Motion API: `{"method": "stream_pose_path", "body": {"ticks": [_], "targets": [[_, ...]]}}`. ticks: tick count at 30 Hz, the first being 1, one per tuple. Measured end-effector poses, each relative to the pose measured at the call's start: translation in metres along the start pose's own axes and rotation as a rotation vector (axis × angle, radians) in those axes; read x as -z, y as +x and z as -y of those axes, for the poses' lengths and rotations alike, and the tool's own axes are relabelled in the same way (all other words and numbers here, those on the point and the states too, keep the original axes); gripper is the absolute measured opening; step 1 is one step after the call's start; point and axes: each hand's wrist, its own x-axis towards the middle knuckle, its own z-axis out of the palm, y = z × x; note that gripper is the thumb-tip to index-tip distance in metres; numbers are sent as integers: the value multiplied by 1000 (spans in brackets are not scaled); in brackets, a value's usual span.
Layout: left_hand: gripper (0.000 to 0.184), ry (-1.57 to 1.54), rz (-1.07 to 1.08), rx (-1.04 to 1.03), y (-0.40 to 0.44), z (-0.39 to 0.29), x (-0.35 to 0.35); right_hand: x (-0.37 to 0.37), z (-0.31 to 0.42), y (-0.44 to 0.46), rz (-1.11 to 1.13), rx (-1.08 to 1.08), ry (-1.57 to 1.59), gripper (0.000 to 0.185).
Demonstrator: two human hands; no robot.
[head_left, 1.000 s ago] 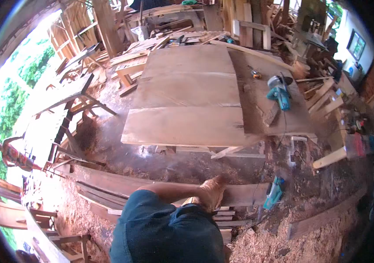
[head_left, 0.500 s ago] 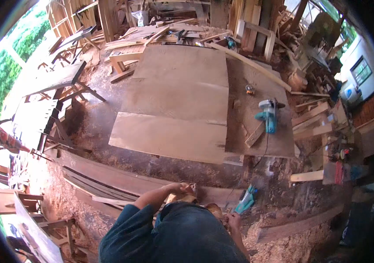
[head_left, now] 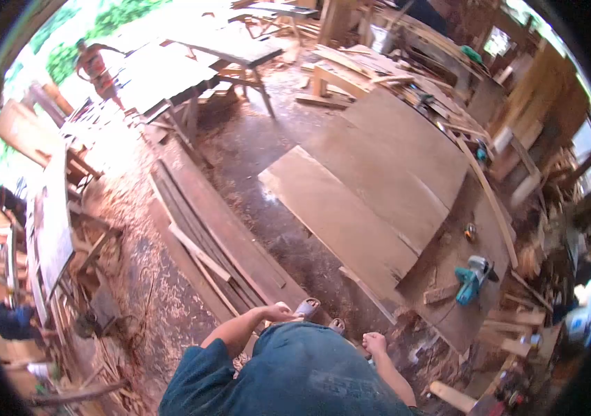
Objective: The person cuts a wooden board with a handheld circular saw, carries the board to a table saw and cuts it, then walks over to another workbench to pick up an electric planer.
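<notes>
Curled fingers close my left hand (head_left: 279,313), which is beside my sandalled left foot (head_left: 307,307) and near the end of a long brown board (head_left: 229,218). To the right of my shirt front, my right hand (head_left: 374,343) is closed like a fist. Whatever either hand may hold is hidden or too small to name. My other foot (head_left: 337,325) shows between the hands. Ahead, wide flat panels (head_left: 371,187) lie side by side. A teal circular saw (head_left: 473,281) rests on the brown sheet to their right, near a small orange-and-black object (head_left: 470,231).
A person (head_left: 98,69) stands at the upper left, and another person (head_left: 14,320) is at the lower left. A dark-edged table (head_left: 233,48) stands ahead. Narrow boards (head_left: 198,249) lie to the left. Wood shavings (head_left: 160,291) cover the floor; scrap timber is stacked on the right.
The view has swung left, so the panels and saw appear farther right and rotated. Both hands show now, while only one arm showed in the earliest frame. The teal tool near my feet is no longer clearly visible.
</notes>
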Motion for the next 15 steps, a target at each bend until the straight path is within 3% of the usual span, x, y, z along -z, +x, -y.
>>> {"method": "stream_pose_path", "body": {"ticks": [2, 4, 10, 12, 15], "targets": [[65, -348, 151, -49, -42, -55, -27, -3, 31, 14, 44, 68, -99, 10], [68, -434, 182, -13, -61, -71, -42, -6, 55, 25, 86, 143, -188, 12], [77, -176, -64, 114, -94, -99, -78, -18, 78, 34, 196, 289, -213, 12], [51, 32, -200, -27, -104, -110, -95, -20, 74, 34, 231, 331, -323, 12], [33, 83, -329, -167, -126, -133, -104, -10, 48, 41, 246, 292, -585, 21]]}}
